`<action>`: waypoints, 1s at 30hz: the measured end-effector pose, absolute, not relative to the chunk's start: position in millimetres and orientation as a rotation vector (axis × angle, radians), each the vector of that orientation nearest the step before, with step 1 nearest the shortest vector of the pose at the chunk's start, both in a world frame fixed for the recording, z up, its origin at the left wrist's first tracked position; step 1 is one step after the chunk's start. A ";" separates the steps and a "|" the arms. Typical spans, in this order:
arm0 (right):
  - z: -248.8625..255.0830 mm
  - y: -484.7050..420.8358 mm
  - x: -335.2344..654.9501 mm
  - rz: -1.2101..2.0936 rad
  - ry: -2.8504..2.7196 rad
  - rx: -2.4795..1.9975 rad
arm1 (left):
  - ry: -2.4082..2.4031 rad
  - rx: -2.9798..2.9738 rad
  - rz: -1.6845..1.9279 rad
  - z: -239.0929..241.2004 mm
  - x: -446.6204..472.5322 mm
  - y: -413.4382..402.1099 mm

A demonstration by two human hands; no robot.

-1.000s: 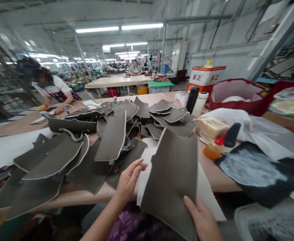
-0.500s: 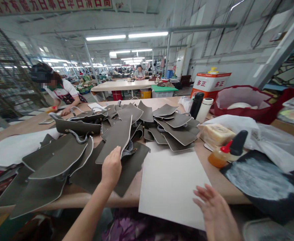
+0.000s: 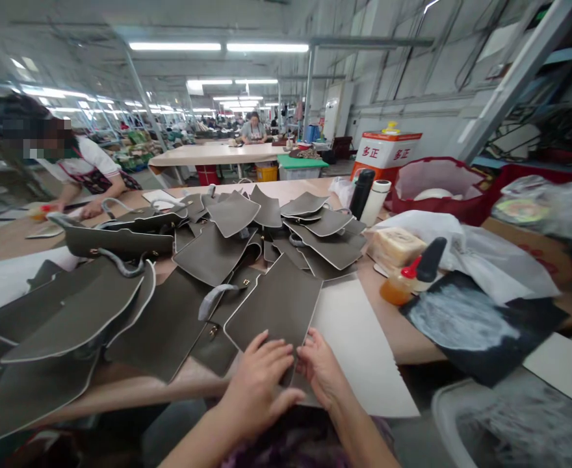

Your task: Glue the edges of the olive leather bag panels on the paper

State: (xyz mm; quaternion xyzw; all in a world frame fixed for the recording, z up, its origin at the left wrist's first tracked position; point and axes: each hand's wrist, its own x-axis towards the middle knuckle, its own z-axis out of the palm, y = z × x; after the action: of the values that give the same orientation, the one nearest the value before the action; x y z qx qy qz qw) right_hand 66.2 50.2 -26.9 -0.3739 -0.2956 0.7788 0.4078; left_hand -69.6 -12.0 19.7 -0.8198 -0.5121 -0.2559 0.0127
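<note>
A grey-brown bag panel with a pale cut edge lies in front of me, partly over the white board. My left hand rests on its near end, fingers stretched out over the surface and thumb apart. At the panel's near right edge, my right hand has its fingers curled in and pinched on the edge. Just left of the panel are a wrapped handle and small metal fittings. Similar bag pieces with handles are heaped to the left and beyond.
On the right stand a glue bottle with a red cap, a wrapped block, a black flask and a white flask. A white-smeared black sheet overhangs the table edge above a plastic bin. A co-worker leans over the table's left end.
The raised panel has come down to the right, over the white board. My left hand has moved right and flattened onto it; my right hand has moved left to its edge. The view has shifted.
</note>
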 end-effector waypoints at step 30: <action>-4.8 34.8 107.2 0.085 -2.095 -1.331 | -2.423 -2.177 -1.538 27.3 -49.9 -34.2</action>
State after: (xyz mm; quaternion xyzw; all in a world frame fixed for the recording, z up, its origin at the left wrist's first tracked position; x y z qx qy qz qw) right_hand 107.2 34.8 -4.8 -0.5071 -0.7984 0.0325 0.3231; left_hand -49.9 -34.2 27.3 -0.5883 -0.6550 -0.4157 -0.2283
